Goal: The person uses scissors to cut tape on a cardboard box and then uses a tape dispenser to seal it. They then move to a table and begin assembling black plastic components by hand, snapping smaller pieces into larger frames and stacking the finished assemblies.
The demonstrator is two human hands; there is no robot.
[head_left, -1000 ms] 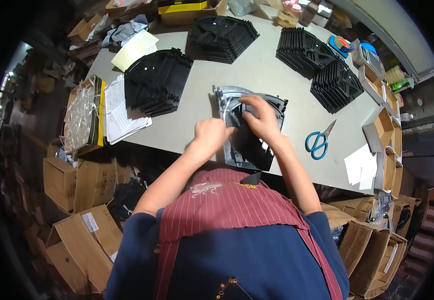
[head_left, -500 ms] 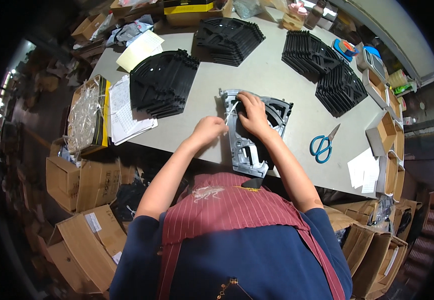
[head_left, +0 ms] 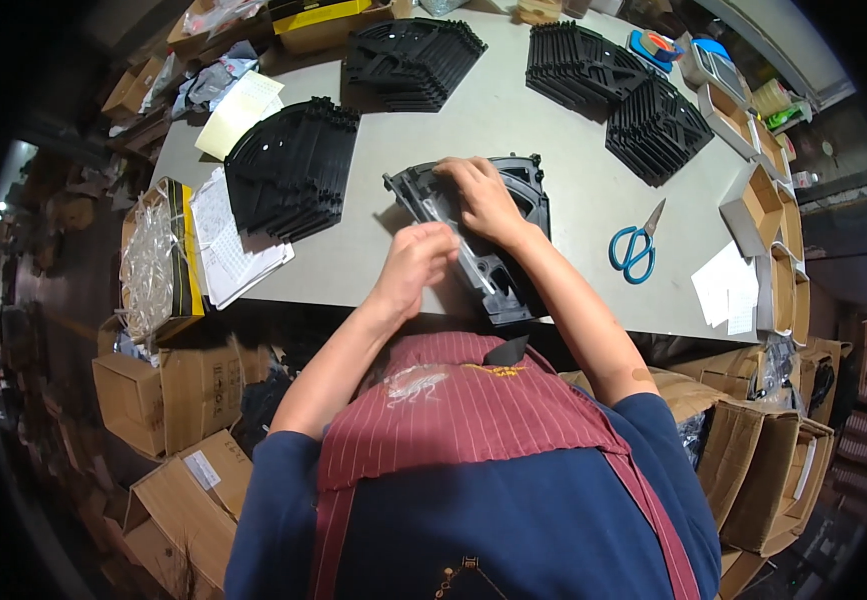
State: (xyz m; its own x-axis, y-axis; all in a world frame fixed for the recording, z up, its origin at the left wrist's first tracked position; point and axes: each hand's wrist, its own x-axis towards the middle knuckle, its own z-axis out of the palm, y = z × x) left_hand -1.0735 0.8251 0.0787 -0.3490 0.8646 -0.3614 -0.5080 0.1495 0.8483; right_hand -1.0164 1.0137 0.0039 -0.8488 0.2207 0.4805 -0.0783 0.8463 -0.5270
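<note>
A fan-shaped plastic part [head_left: 528,190], black with a grey straight side, lies tilted near the table's front edge. My right hand [head_left: 489,205] lies over its upper end, fingers bent onto the grey side, holding it. Beside the same side, my left hand [head_left: 420,262] is closed in a pinch. A thin whitish strip [head_left: 441,209] shows as a pale streak on the part by these fingers; its end is hidden in the left hand.
Stacks of black fan-shaped parts [head_left: 294,170] stand at the left, back and right of the table [head_left: 354,270]. Blue-handled scissors [head_left: 634,250] lie at right, near small cardboard trays [head_left: 754,210]. A box of clear strips [head_left: 154,260] and papers [head_left: 244,245] are at left.
The part has turned, its top end swinging left and its lower end right. My left hand has turned and closed more tightly; less of the strip shows. The whole view has shifted slightly.
</note>
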